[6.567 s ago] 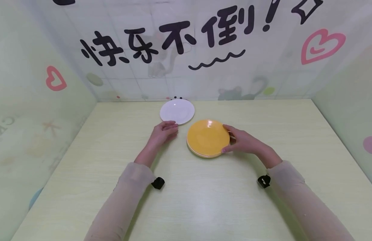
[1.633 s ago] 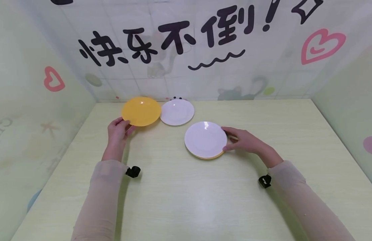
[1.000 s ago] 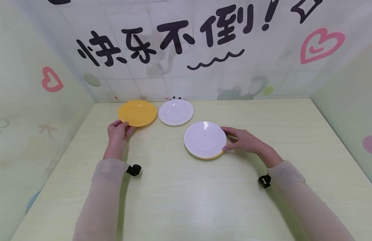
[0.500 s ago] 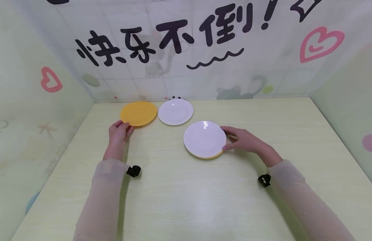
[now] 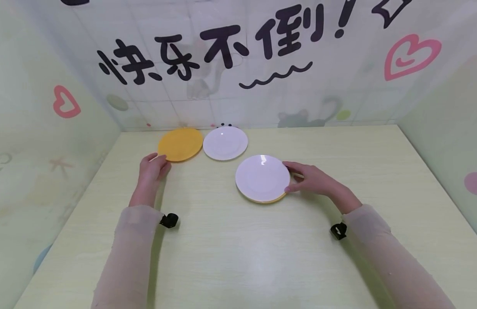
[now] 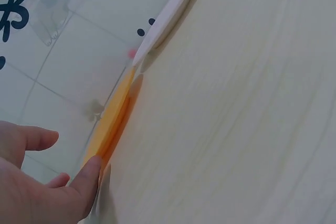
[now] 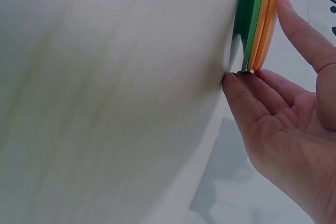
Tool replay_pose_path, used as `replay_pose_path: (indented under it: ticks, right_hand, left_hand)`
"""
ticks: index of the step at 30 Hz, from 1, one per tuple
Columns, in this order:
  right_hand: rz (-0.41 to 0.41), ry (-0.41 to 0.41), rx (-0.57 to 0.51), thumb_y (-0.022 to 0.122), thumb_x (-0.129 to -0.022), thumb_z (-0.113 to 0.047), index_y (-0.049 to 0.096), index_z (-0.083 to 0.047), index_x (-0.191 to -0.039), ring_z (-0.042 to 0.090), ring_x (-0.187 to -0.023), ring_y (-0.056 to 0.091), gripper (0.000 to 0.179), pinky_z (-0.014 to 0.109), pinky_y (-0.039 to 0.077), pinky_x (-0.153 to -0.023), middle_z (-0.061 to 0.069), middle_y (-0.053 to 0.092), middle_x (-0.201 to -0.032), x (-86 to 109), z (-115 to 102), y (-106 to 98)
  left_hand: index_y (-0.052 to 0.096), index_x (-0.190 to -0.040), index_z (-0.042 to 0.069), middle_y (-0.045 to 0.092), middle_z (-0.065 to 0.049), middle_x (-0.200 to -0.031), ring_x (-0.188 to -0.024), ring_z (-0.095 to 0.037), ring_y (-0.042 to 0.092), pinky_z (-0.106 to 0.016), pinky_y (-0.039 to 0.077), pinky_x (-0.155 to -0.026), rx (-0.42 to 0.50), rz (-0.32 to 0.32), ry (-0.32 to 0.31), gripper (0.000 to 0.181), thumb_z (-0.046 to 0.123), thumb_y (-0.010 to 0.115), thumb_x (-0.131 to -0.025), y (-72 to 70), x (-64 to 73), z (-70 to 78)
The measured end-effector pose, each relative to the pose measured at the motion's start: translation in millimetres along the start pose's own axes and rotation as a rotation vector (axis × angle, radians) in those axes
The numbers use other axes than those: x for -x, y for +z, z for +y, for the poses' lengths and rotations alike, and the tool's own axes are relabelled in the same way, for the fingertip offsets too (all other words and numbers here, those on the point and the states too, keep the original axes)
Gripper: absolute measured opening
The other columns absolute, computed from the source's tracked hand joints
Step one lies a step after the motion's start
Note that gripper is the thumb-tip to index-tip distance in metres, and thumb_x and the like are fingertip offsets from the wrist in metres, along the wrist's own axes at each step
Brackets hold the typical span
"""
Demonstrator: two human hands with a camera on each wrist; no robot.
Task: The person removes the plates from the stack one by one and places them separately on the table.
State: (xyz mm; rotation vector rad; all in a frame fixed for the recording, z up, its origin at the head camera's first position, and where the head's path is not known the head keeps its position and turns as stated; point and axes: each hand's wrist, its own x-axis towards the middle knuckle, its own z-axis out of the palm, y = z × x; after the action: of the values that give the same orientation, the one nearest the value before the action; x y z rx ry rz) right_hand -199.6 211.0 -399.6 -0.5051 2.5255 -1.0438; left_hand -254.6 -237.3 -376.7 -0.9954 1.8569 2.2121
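A yellow plate (image 5: 180,144) lies at the back left of the table, its right rim close beside a white plate (image 5: 225,143). My left hand (image 5: 152,168) is at its near-left rim. In the left wrist view, a fingertip (image 6: 93,167) touches that rim while another digit stands apart from it. Near the table's middle is a stack of plates with a white plate (image 5: 263,178) on top. The right wrist view shows orange plates (image 7: 262,30) and green (image 7: 251,35) beneath it. My right hand (image 5: 312,179) holds the stack's right edge, thumb on top and fingers low.
Pale wood table (image 5: 238,257) with a printed white back wall (image 5: 261,107) right behind the two rear plates. Side walls (image 5: 447,141) stand left and right. A small black camera (image 5: 169,220) sits on each wrist.
The yellow plate has gone from the stack's top to the back left, exposing the white one. Lately it shifted slightly right toward the rear white plate. My right hand stayed at the stack.
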Motion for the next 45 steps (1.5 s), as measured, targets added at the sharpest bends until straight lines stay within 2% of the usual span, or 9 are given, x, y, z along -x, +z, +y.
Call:
replay_pose_path:
  ticks: [3,8,11,18,26,34,38,42,45]
  right_hand:
    - [0.002,0.004,0.005,0.078,-0.086,-0.031,0.032,-0.005,-0.155,0.038,-0.146,0.037,0.087,0.054,0.036,-0.12,0.018,0.036,-0.159,-0.5,-1.6,-2.8]
    - [0.001,0.015,0.012,0.078,-0.087,-0.032,0.032,-0.006,-0.155,0.038,-0.146,0.036,0.087,0.054,0.036,-0.12,0.018,0.036,-0.159,-0.6,-4.4,-7.5]
    - [0.003,0.015,0.021,0.078,-0.086,-0.033,0.031,-0.006,-0.155,0.038,-0.146,0.037,0.087,0.054,0.036,-0.12,0.018,0.036,-0.159,-1.3,-5.3,-10.0]
    - [0.01,-0.003,-0.009,0.078,-0.087,-0.03,0.032,-0.005,-0.155,0.038,-0.145,0.038,0.086,0.052,0.041,-0.117,0.019,0.037,-0.158,-2.3,-4.5,-11.5]
    - [0.006,-0.002,-0.038,0.079,-0.086,-0.029,0.034,-0.005,-0.154,0.04,-0.144,0.039,0.085,0.053,0.041,-0.117,0.019,0.038,-0.158,2.9,-0.9,-3.1]
    - [-0.008,-0.011,-0.063,0.08,-0.086,-0.029,0.034,-0.005,-0.154,0.041,-0.144,0.038,0.086,0.052,0.041,-0.117,0.019,0.038,-0.158,5.4,-3.9,1.7]
    - [-0.008,-0.004,-0.062,0.079,-0.086,-0.028,0.035,-0.005,-0.154,0.04,-0.144,0.039,0.085,0.052,0.041,-0.117,0.019,0.039,-0.157,7.1,-3.7,2.2]
    - [-0.012,-0.013,-0.062,0.079,-0.086,-0.029,0.035,-0.003,-0.153,0.041,-0.143,0.039,0.085,0.051,0.042,-0.116,0.02,0.039,-0.157,8.3,-2.7,3.4]
    - [-0.007,-0.023,-0.054,0.079,-0.086,-0.029,0.034,-0.002,-0.153,0.041,-0.143,0.039,0.086,0.051,0.043,-0.115,0.02,0.038,-0.157,7.8,-4.5,1.6]
  left_hand:
    - [0.022,-0.158,0.018,0.049,0.004,-0.112,-0.104,-0.007,0.056,-0.017,0.051,-0.103,0.003,-0.016,0.026,0.067,0.013,0.056,-0.1,-0.5,3.1,0.9]
    - [0.025,-0.157,0.016,0.048,0.007,-0.111,-0.109,-0.008,0.056,-0.02,0.051,-0.105,-0.005,-0.06,0.066,0.065,0.011,0.056,-0.1,1.7,10.4,3.3]
    - [0.024,-0.157,0.014,0.047,0.008,-0.111,-0.112,-0.009,0.055,-0.023,0.048,-0.11,-0.017,-0.112,0.076,0.065,0.01,0.055,-0.101,3.7,15.7,3.4]
    - [0.023,-0.157,0.008,0.049,0.006,-0.115,-0.109,-0.009,0.056,-0.03,0.042,-0.117,-0.117,-0.254,0.126,0.063,0.009,0.053,-0.102,12.0,28.1,-4.6]
    - [0.029,-0.153,0.001,0.052,-0.001,-0.122,-0.095,-0.004,0.062,-0.028,0.052,-0.108,-0.183,-0.387,0.138,0.057,0.006,0.053,-0.102,37.1,38.2,-32.6]
    - [0.037,-0.148,-0.004,0.048,-0.021,-0.143,-0.096,-0.006,0.064,-0.031,0.055,-0.104,-0.281,-0.5,0.146,0.052,0.007,0.055,-0.101,66.7,52.1,-55.9]
    - [0.041,-0.146,-0.005,0.051,-0.024,-0.141,-0.096,-0.008,0.065,-0.032,0.055,-0.103,-0.317,-0.543,0.157,0.049,0.004,0.057,-0.1,82.1,58.3,-65.9]
    - [0.044,-0.143,-0.006,0.058,-0.021,-0.132,-0.093,-0.007,0.065,-0.032,0.057,-0.1,-0.344,-0.576,0.161,0.046,0.001,0.057,-0.099,93.1,61.6,-74.9]
    - [0.048,-0.14,-0.004,0.061,-0.017,-0.125,-0.092,-0.007,0.064,-0.032,0.06,-0.096,-0.376,-0.569,0.166,0.045,0.001,0.06,-0.097,101.3,62.2,-77.0]
